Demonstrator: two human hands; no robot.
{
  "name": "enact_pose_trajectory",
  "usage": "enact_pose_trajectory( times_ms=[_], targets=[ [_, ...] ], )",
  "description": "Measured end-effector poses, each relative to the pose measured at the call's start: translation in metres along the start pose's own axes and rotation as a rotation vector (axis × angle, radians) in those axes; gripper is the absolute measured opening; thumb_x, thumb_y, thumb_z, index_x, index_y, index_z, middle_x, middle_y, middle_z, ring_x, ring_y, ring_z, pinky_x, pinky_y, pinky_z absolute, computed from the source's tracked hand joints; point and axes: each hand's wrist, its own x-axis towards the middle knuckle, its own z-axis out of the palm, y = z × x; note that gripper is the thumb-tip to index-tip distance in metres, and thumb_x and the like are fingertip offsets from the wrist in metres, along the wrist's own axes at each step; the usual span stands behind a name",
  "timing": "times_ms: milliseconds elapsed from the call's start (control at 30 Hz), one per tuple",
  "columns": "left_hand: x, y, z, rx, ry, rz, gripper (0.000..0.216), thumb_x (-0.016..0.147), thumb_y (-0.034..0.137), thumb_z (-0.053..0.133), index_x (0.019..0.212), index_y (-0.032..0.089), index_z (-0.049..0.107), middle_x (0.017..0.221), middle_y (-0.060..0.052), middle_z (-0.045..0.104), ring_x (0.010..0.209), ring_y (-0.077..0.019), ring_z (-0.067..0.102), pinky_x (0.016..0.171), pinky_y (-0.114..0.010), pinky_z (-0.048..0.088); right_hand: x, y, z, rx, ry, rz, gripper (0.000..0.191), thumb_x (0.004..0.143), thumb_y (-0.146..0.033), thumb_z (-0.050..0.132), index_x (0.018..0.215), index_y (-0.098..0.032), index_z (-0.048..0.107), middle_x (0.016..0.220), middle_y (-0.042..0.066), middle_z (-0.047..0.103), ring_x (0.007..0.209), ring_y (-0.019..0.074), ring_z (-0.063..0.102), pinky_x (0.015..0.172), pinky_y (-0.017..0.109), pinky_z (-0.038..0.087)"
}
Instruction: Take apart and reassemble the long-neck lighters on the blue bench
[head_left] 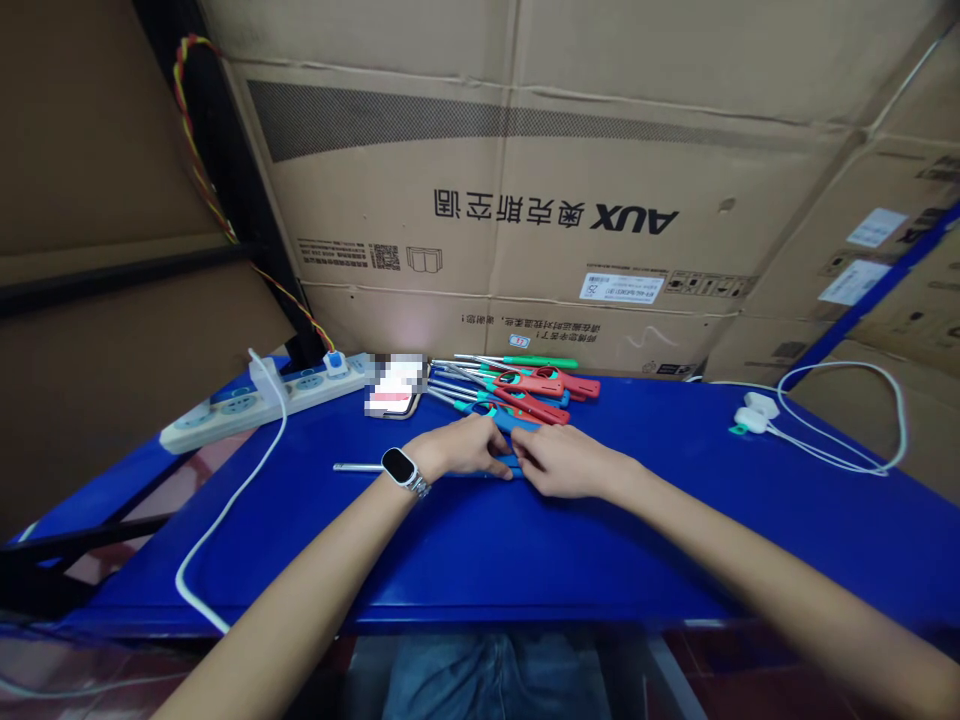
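A blue long-nosed lighter lies low over the table, its metal tube pointing left past my wrist. My left hand is closed round its middle, thumb toward me. At the handle end, my right hand is closed with bent fingers, covering most of the handle. The two hands nearly meet fingertip to fingertip. Just behind them is a pile of similar lighters, among them red ones, a green one and another blue one. Their metal tubes mostly point left.
A lit phone stands left of the pile. Further left lies a white power strip with plugs and a white cable. White chargers with looped cable rest at the right. A cardboard wall closes off the blue table's back.
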Motion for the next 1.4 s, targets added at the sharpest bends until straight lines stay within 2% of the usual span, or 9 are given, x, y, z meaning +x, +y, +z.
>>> enact_pose_trajectory(
  times_ms=[167, 367, 600, 767, 867, 1067, 1233, 1333, 1400],
  targets=[
    [-0.001, 0.001, -0.001, 0.01, -0.014, -0.002, 0.026, 0.077, 0.041, 0.072, 0.084, 0.016, 0.077, 0.063, 0.002, 0.063, 0.055, -0.0103, 0.045, 0.055, -0.023, 0.031, -0.005, 0.008, 0.003, 0.173, 0.02, -0.032, 0.016, 0.097, -0.022, 0.042, 0.097, -0.017, 0.057, 0.085, 0.006, 0.067, 0.068, 0.0159, 0.058, 0.058, 0.026, 0.033],
    [-0.001, 0.003, -0.001, -0.016, -0.019, -0.037, 0.031, 0.073, 0.041, 0.075, 0.092, 0.015, 0.075, 0.075, -0.002, 0.068, 0.065, -0.0139, 0.056, 0.06, -0.023, 0.038, 0.0, 0.011, -0.005, 0.141, 0.139, -0.025, 0.014, 0.097, -0.02, 0.045, 0.094, -0.017, 0.058, 0.086, 0.005, 0.067, 0.074, 0.0161, 0.06, 0.062, 0.026, 0.034],
    [-0.038, -0.014, -0.037, -0.166, 0.164, -0.098, 0.036, 0.073, 0.039, 0.072, 0.101, 0.015, 0.069, 0.098, -0.006, 0.07, 0.087, -0.0176, 0.061, 0.077, -0.026, 0.046, 0.026, 0.005, 0.009, 0.147, 0.181, 0.006, 0.014, 0.094, -0.021, 0.051, 0.093, -0.02, 0.065, 0.094, 0.003, 0.07, 0.087, 0.0175, 0.063, 0.063, 0.025, 0.033],
    [-0.068, -0.033, -0.038, -0.176, 0.061, -0.32, 0.046, 0.056, 0.039, 0.082, 0.094, 0.016, 0.07, 0.091, -0.004, 0.069, 0.082, -0.0191, 0.061, 0.071, -0.026, 0.045, 0.029, -0.005, 0.02, 0.147, 0.258, -0.019, 0.02, 0.097, -0.025, 0.048, 0.099, -0.019, 0.067, 0.101, 0.006, 0.068, 0.095, 0.0201, 0.061, 0.072, 0.028, 0.04],
    [-0.069, -0.033, -0.029, -0.098, 0.042, -0.387, 0.041, 0.051, 0.033, 0.085, 0.085, 0.017, 0.07, 0.08, -0.001, 0.066, 0.075, -0.0187, 0.059, 0.065, -0.026, 0.043, 0.029, -0.018, 0.025, 0.158, 0.338, -0.064, 0.031, 0.095, -0.044, 0.054, 0.108, -0.019, 0.066, 0.106, 0.01, 0.065, 0.105, 0.0248, 0.057, 0.087, 0.035, 0.042],
    [-0.061, -0.03, -0.026, -0.089, 0.062, -0.277, 0.022, 0.065, 0.028, 0.076, 0.083, 0.017, 0.07, 0.077, -0.002, 0.067, 0.071, -0.0177, 0.059, 0.065, -0.026, 0.042, 0.03, -0.032, 0.038, 0.184, 0.339, -0.112, 0.037, 0.09, -0.042, 0.063, 0.116, -0.017, 0.063, 0.105, 0.011, 0.067, 0.105, 0.0283, 0.057, 0.095, 0.046, 0.039],
    [-0.056, -0.019, -0.029, 0.071, 0.409, 0.04, 0.024, 0.079, 0.04, 0.071, 0.093, 0.021, 0.071, 0.104, -0.007, 0.067, 0.099, -0.0245, 0.059, 0.089, -0.035, 0.042, 0.018, -0.017, 0.034, 0.418, 0.402, -0.023, 0.029, 0.096, -0.033, 0.051, 0.121, -0.02, 0.058, 0.115, 0.01, 0.066, 0.098, 0.0234, 0.063, 0.086, 0.036, 0.046],
    [-0.051, -0.008, -0.027, 0.181, 0.764, 0.141, 0.037, 0.077, 0.04, 0.074, 0.109, 0.023, 0.065, 0.125, -0.009, 0.058, 0.119, -0.028, 0.049, 0.105, -0.043, 0.033, 0.014, -0.009, 0.032, 0.587, 0.402, 0.014, 0.023, 0.099, -0.034, 0.043, 0.112, -0.021, 0.057, 0.095, 0.005, 0.069, 0.083, 0.0198, 0.066, 0.076, 0.033, 0.049],
    [-0.045, -0.005, -0.023, 0.1, 1.008, 0.11, 0.038, 0.079, 0.037, 0.072, 0.111, 0.021, 0.059, 0.117, -0.008, 0.057, 0.112, -0.0244, 0.052, 0.099, -0.04, 0.039, 0.014, -0.007, 0.034, 0.753, 0.349, 0.053, 0.024, 0.101, -0.038, 0.038, 0.105, -0.021, 0.055, 0.08, 0.001, 0.065, 0.061, 0.0152, 0.063, 0.06, 0.027, 0.049]
  ],
)
